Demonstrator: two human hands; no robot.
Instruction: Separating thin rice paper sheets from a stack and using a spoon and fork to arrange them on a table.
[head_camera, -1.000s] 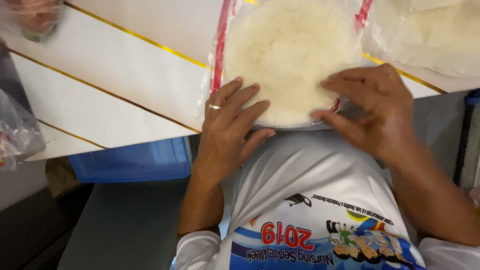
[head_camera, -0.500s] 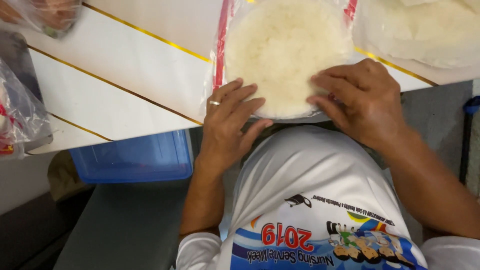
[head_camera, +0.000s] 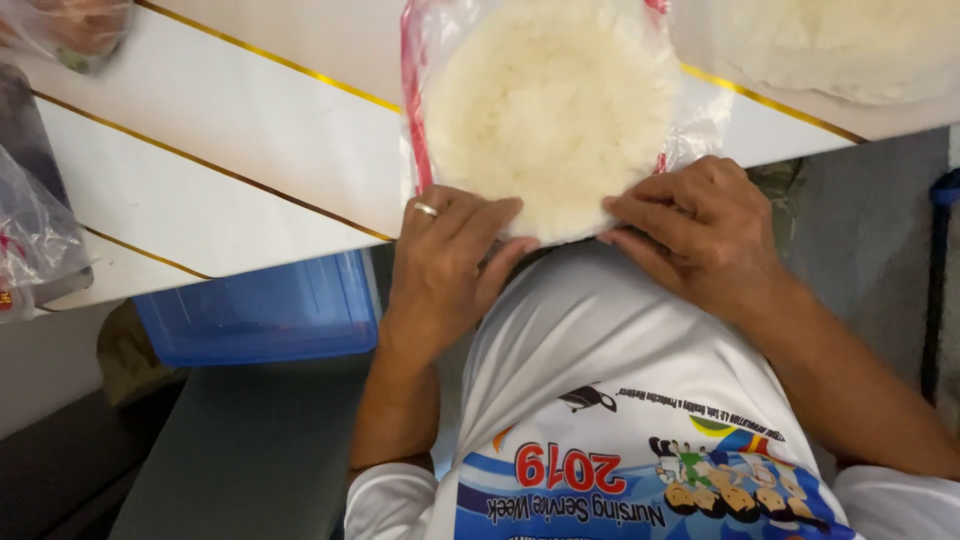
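Plastic-wrapped round of white rice (head_camera: 550, 110) lies at the white table's (head_camera: 230, 130) near edge, soft and slippery; best taken under the rim. Left hand (head_camera: 445, 265) at 7 o'clock and right hand (head_camera: 700, 235) at 5 press it with flat, open fingers. Another wrapped rice round (head_camera: 830, 40) sits at 2 o'clock, a blue bin (head_camera: 260, 315) below at 8.
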